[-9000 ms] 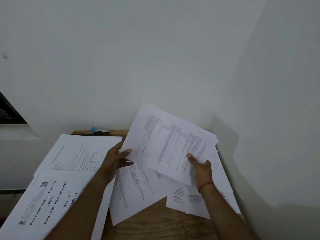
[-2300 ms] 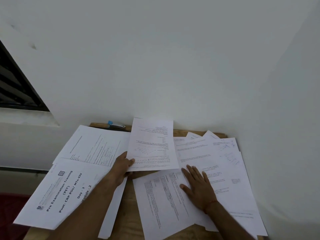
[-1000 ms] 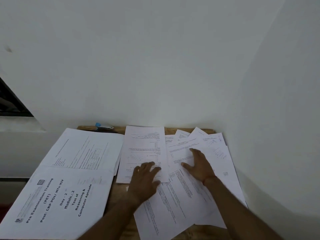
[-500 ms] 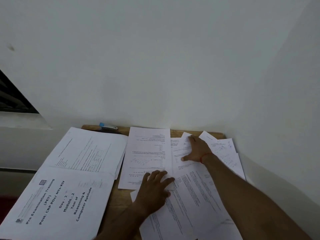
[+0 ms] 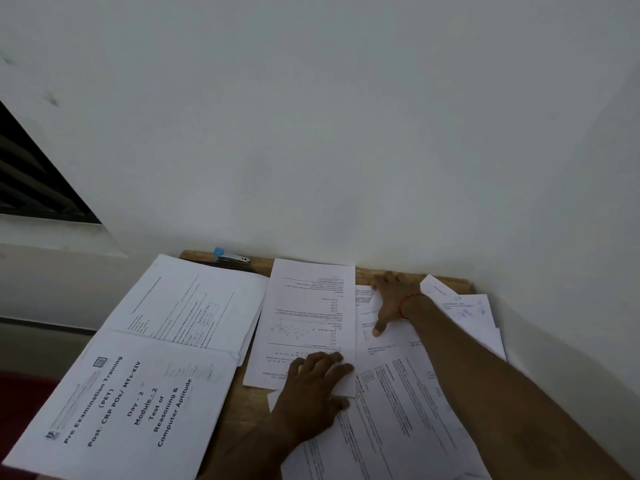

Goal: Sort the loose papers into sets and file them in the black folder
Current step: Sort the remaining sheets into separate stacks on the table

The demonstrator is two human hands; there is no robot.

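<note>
Printed white sheets cover a small wooden table (image 5: 367, 271). My left hand (image 5: 315, 386) lies flat with spread fingers on the near edge of an upright sheet (image 5: 308, 317) in the middle. My right hand (image 5: 391, 299) reaches to the far edge of the table, palm down on the overlapping loose papers (image 5: 391, 393) at the right, thumb pointing back toward me. At the left lie a titled cover sheet (image 5: 128, 407) and another printed set (image 5: 194, 303) behind it. No black folder can be made out in view.
A blue and silver stapler (image 5: 230, 256) lies at the table's back edge by the wall. White walls close in behind and on the right. A dark window opening (image 5: 31, 181) with a ledge is at the left.
My right hand has slid farther back to the table's far edge over the right-hand papers. My left hand has stayed pressing the middle sheet, which was laid flat a moment earlier.
</note>
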